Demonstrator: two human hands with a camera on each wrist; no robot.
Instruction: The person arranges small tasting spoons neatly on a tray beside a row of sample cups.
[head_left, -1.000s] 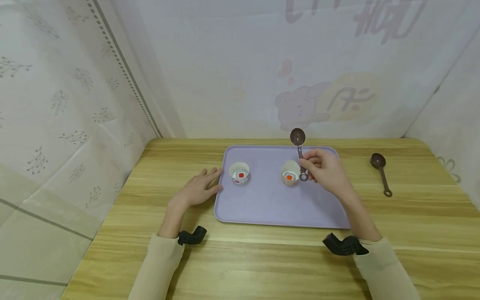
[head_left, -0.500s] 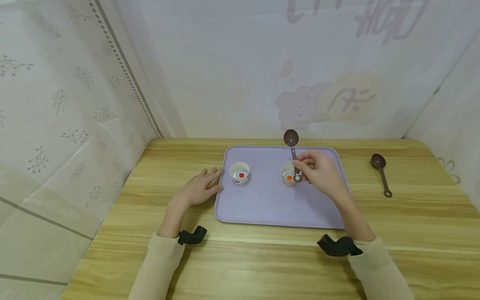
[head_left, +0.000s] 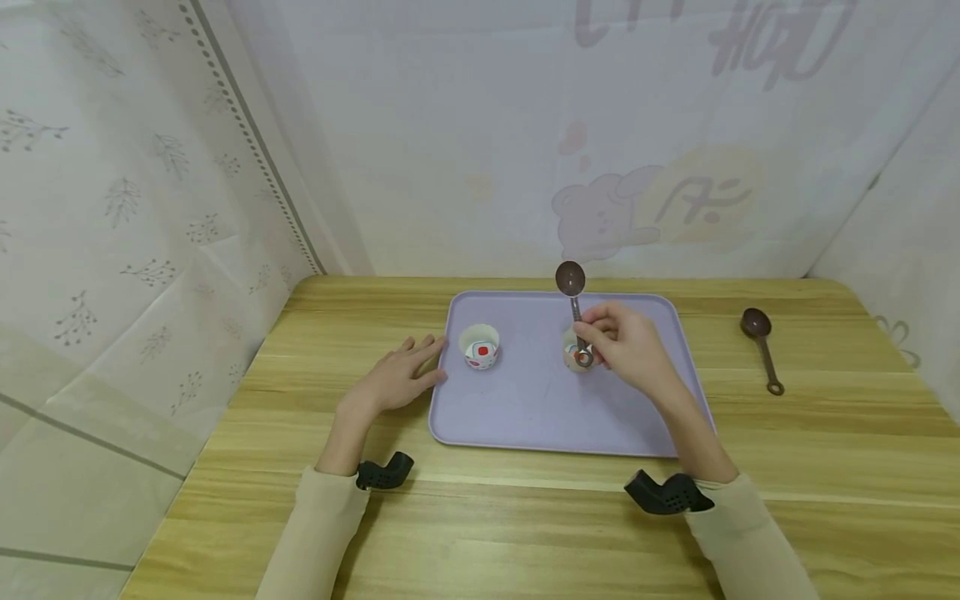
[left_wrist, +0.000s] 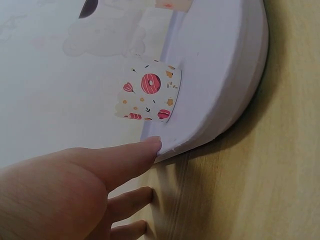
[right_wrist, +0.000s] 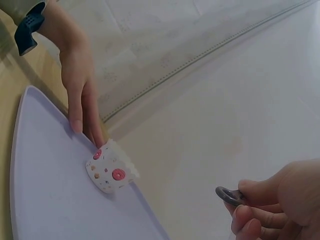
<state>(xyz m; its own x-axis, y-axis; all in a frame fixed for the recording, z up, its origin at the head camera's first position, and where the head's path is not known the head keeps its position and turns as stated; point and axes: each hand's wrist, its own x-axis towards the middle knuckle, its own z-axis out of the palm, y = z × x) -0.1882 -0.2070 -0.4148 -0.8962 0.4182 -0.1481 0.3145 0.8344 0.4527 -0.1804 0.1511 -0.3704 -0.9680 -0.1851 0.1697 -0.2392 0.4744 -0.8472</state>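
Observation:
My right hand (head_left: 628, 346) pinches a brown measuring spoon (head_left: 571, 279) by the ringed end of its handle, bowl pointing away and upward. It is held over the right paper baking cup (head_left: 570, 352), partly hiding it. In the right wrist view the handle's ring (right_wrist: 230, 196) shows between thumb and fingers. A second baking cup (head_left: 480, 348) with donut prints stands upright on the lilac tray (head_left: 517, 417); a red patch shows inside it, an orange one in the right cup. My left hand (head_left: 393, 379) rests with fingers extended at the tray's left edge, thumb touching the rim.
Another brown measuring spoon (head_left: 759, 337) lies on the wooden table (head_left: 465, 533), right of the tray. A printed cloth (head_left: 450, 167) hangs behind the table, and patterned cloth (head_left: 150, 217) borders the left. Black devices (head_left: 667, 492) sit on both wrists.
My right hand has moved left with the measuring spoon, from the right cup's right side to over the cup. The left hand, tray and cups have stayed put.

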